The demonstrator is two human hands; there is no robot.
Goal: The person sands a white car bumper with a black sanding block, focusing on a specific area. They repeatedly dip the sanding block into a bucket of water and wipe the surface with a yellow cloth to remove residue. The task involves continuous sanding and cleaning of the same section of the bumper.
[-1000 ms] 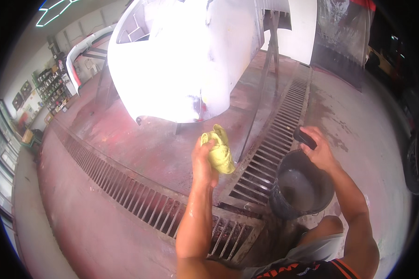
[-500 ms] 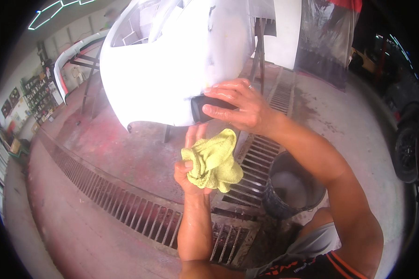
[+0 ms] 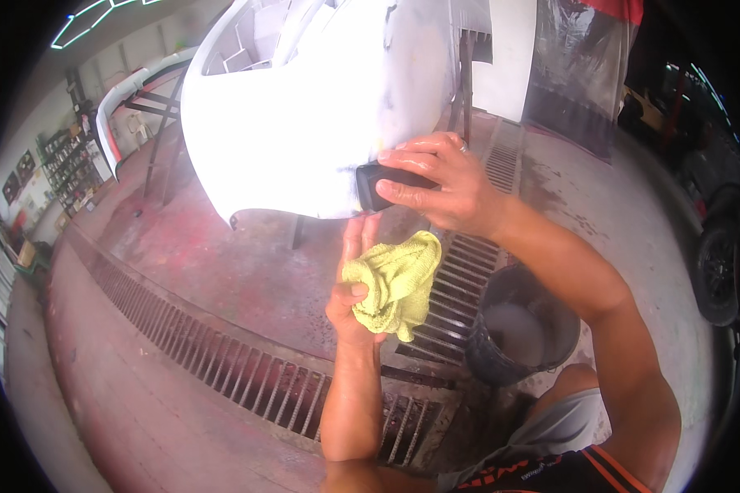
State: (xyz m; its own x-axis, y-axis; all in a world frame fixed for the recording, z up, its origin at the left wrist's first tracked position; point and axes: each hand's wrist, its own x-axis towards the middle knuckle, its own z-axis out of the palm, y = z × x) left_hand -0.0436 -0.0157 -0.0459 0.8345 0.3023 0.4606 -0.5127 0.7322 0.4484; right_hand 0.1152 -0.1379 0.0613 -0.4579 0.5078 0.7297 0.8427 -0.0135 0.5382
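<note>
A large white car bumper [image 3: 288, 140] with grey and dark patches stands in front of me. My right hand [image 3: 460, 187] is closed around a black sanding block [image 3: 372, 191], which rests against the bumper's lower corner. Its fingers lie over the block's top and side, and their tips reach near the bumper surface. Below, my left hand [image 3: 347, 304] grips a crumpled yellow cloth [image 3: 399, 281] between thumb and palm. The fingers of that hand point up to the bumper's lower edge; their tips are partly hidden there. Both hands look wet.
A dark bucket [image 3: 511, 324] of cloudy water stands beside my knee, next to a metal floor grate [image 3: 214, 349]. Another bumper [image 3: 107, 123] rests on a stand at the left, before shelves [image 3: 67, 164]. At the right are a plastic sheet [image 3: 575, 74] and a wheel [image 3: 718, 263].
Both hands have shifted slightly right, the block staying against the bumper's lower corner and the cloth still in the left hand. The bumper also appears a little further right in view.
</note>
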